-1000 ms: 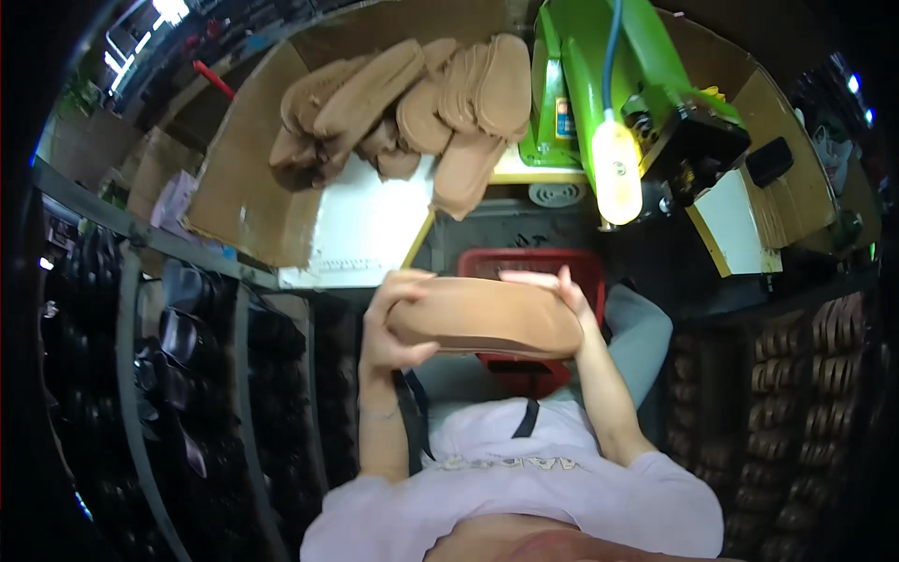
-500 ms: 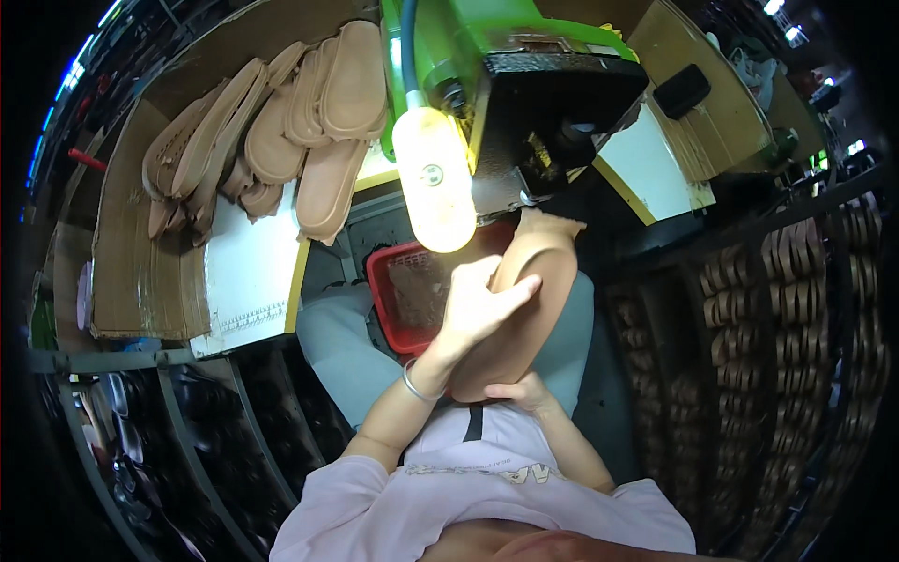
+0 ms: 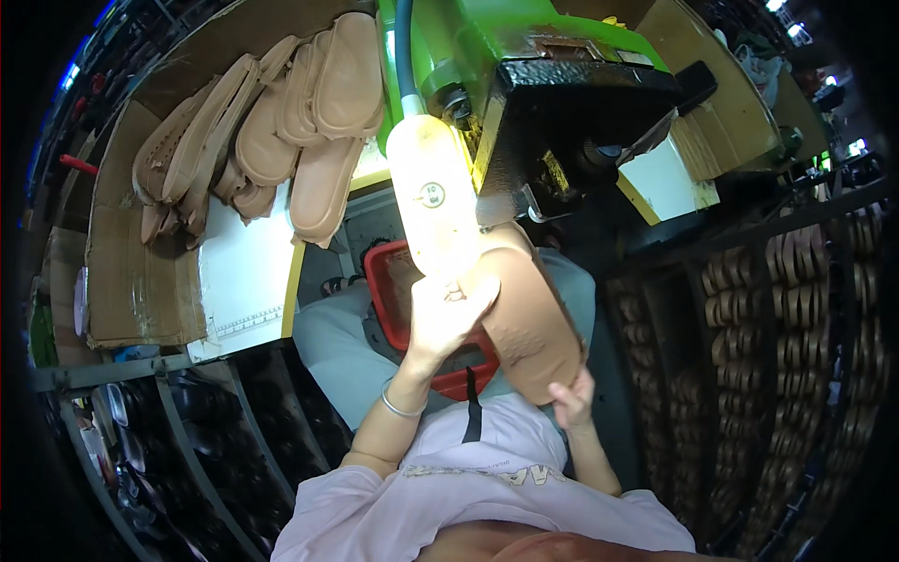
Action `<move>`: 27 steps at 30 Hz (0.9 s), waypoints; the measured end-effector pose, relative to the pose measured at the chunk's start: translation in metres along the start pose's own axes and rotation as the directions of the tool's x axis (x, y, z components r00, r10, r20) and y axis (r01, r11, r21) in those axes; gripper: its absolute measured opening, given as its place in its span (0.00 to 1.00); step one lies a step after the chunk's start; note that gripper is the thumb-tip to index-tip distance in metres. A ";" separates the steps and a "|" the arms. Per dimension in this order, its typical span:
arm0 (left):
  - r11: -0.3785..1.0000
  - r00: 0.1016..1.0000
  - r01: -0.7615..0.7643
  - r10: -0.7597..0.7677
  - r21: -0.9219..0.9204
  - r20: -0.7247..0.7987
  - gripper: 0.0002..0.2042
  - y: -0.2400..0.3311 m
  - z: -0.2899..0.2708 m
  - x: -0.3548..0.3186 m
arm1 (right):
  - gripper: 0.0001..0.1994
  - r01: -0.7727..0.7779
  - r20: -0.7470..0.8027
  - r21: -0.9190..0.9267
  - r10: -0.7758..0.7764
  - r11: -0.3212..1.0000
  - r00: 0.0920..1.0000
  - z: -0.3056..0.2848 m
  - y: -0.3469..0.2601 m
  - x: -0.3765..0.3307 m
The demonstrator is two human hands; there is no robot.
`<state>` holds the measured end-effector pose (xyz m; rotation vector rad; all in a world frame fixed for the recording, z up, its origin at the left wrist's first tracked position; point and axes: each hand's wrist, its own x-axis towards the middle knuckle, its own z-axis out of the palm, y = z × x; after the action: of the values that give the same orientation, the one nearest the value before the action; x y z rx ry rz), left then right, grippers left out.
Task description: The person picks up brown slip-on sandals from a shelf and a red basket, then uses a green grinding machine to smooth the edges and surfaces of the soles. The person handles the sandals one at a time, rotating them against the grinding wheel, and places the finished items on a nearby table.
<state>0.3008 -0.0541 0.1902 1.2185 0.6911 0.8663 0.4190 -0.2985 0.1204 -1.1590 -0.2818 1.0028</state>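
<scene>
A tan shoe sole (image 3: 534, 328) is held over my lap, slanting from upper left to lower right. Its broad face, with a patch of small bumps toward the near end, is turned up. My left hand (image 3: 442, 317) grips the sole's upper left edge, thumb lying on the face. At the near right end, my right hand (image 3: 572, 398) pinches the sole between thumb and fingers. Just beyond my left hand hangs a bright lamp (image 3: 433, 192), which partly overlaps the far end of the sole.
Ahead stands a green and black machine (image 3: 581, 94). At left, several tan soles (image 3: 272, 131) lie in a cut-open cardboard box (image 3: 140, 290) on a white table (image 3: 239, 272). A red basket (image 3: 382, 286) sits below my left hand. Racks of footwear parts (image 3: 740, 328) flank both sides.
The sole has turned, its near end swinging right and its bumpy face now showing. My right hand moved right with that end; my left hand shifted slightly left and nearer.
</scene>
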 end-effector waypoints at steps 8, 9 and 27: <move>0.992 0.996 -0.088 0.089 -0.095 0.009 0.10 0.013 0.018 0.009 | 0.20 0.463 -0.230 -0.105 -0.475 0.880 0.849 -0.008 -0.087 0.086; 0.982 0.994 -0.110 0.108 -0.154 -0.023 0.11 0.018 0.022 0.010 | 0.20 0.471 -0.234 -0.072 -0.474 0.879 0.849 -0.005 -0.098 0.098; 0.999 0.988 0.017 -0.023 -0.044 -0.155 0.17 0.034 -0.090 -0.039 | 0.16 0.311 0.097 0.021 -0.312 0.950 0.945 0.092 -0.104 0.153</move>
<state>0.1989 -0.0390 0.2034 1.1127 0.8047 0.9615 0.4979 -0.1263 0.2037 -1.0223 -0.5252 0.7811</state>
